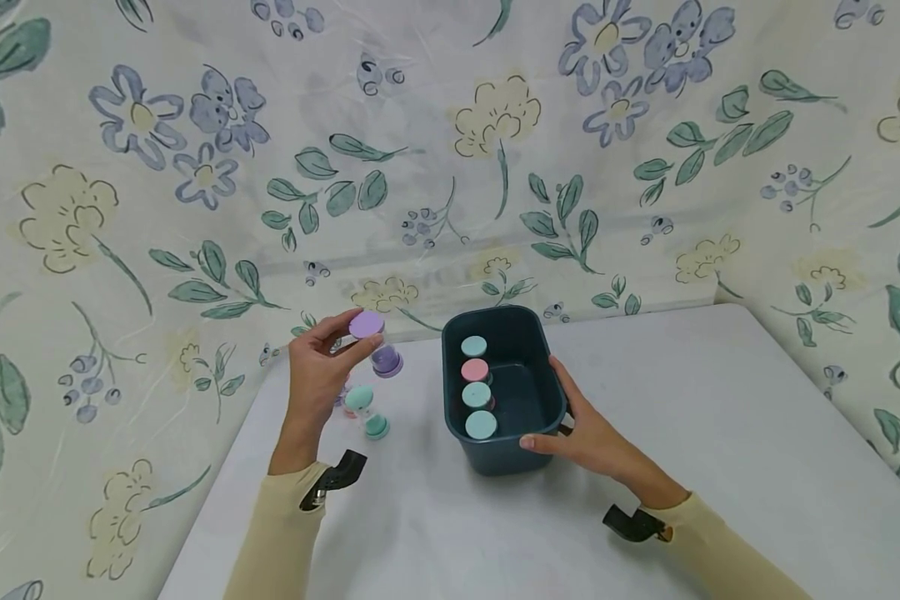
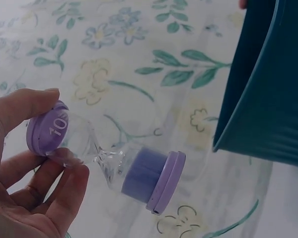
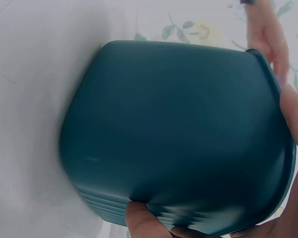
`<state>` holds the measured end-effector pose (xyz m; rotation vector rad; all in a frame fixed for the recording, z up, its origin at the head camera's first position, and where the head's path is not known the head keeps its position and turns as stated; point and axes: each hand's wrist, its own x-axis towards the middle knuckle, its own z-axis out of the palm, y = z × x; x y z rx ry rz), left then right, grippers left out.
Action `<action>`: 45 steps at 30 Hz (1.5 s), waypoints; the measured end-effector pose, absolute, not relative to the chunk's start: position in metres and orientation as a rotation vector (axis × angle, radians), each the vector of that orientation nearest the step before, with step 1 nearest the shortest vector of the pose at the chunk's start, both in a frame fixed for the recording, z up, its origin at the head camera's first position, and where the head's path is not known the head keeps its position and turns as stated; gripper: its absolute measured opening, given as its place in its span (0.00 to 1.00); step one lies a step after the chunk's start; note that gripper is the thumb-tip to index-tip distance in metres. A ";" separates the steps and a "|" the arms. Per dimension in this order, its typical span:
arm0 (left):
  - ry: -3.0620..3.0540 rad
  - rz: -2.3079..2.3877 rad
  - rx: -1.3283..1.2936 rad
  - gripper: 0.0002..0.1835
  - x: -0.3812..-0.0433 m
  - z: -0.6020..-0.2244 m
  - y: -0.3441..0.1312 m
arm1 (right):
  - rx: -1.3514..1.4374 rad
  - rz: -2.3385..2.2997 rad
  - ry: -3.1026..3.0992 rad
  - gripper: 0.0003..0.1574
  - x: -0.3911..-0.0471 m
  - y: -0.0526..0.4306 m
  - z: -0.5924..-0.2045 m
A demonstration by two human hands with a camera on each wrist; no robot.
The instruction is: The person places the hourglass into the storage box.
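In the head view my left hand [image 1: 315, 383] pinches the purple cap of a sand timer [image 1: 367, 325] between thumb and fingers, left of the bin. Its clear glass waist, purple sand and second purple cap [image 2: 166, 182] show in the left wrist view, where the held cap is marked 10. My right hand [image 1: 591, 435] grips the near right corner of a dark teal bin [image 1: 504, 460], thumb at the rim and fingers along the side. Inside the bin, several sand timers with light teal caps [image 1: 481, 425] and a pink cap [image 1: 475, 370] stand in a row along the left wall.
A teal sand timer [image 1: 376, 426] stands on the white table [image 1: 435, 542] below my left hand. Another with pink and purple parts [image 1: 342, 402] is partly hidden behind my wrist. A flower-patterned sheet [image 1: 420, 167] hangs behind the table.
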<state>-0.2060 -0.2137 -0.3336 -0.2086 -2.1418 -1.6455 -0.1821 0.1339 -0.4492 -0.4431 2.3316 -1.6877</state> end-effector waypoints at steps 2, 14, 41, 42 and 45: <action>-2.150 -1.654 -0.244 0.25 -0.209 -0.333 -0.207 | -0.439 -1.684 2.335 0.73 -0.182 0.134 -0.450; -2.187 -1.748 -0.374 0.26 -0.229 -0.337 -0.167 | -0.433 -1.693 2.315 0.73 -0.181 0.135 -0.450; -2.427 -1.702 -0.506 0.23 -0.273 -0.342 -0.116 | -0.446 -1.713 2.291 0.73 -0.184 0.136 -0.451; -2.438 -1.698 -0.501 0.24 -0.274 -0.342 -0.114 | -0.453 -1.715 2.290 0.73 -0.184 0.136 -0.451; -2.475 -1.679 -0.481 0.24 -0.278 -0.341 -0.109 | -0.465 -1.720 2.289 0.73 -0.184 0.136 -0.450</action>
